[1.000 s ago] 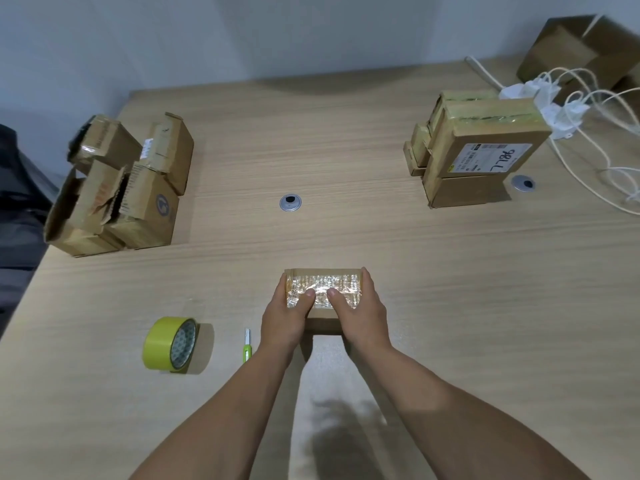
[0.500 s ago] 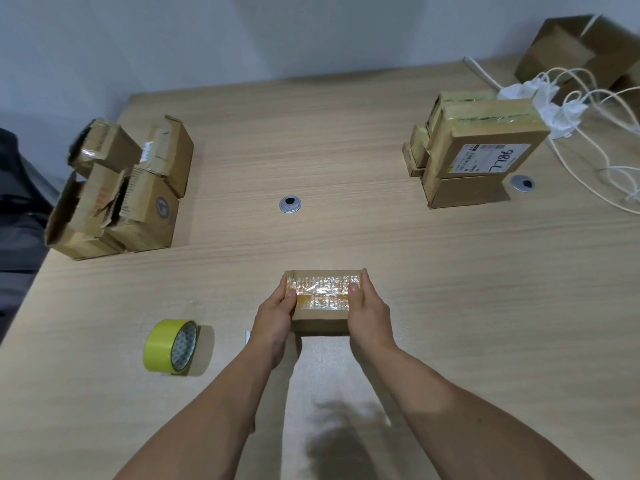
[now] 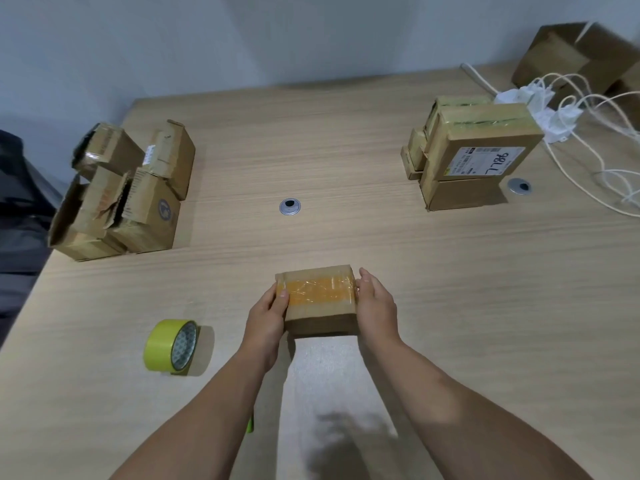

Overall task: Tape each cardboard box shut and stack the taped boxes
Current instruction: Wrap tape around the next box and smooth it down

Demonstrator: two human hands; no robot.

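Both hands clamp the small brown cardboard box between them, one on each short end. It sits dead centre between the palms, flaps closed, with a strip of yellowish translucent tape across the top.

Left hand: the thumb lies on the top face at the tape's left end, and the fingers wrap down the left side. Likely it is pressing the tape end onto the side wall. Right hand: it cups the right end with the thumb up at the top edge. The fingers below that are hidden by the hand, so I can't tell how far they curl under. Both forearms run straight in from the body with wrists level, a symmetric squeeze grip good for lifting.

I can't tell whether the box rests on the pale wooden table or is just off it.

My read is that taping is done on this one and the next step is the carry to the stack.

- The stack of taped brown boxes is well forward and right of the right hand. It is on the output side, kept clear of the work spot.
- The heap of open, untaped cardboard boxes is well forward and left of the left hand – the input side.
- The yellow-green tape roll stands on edge near the left hand, to its outside, within easy reach for the next box.
- The white cables sit just beyond the stack – a snag risk on placement.
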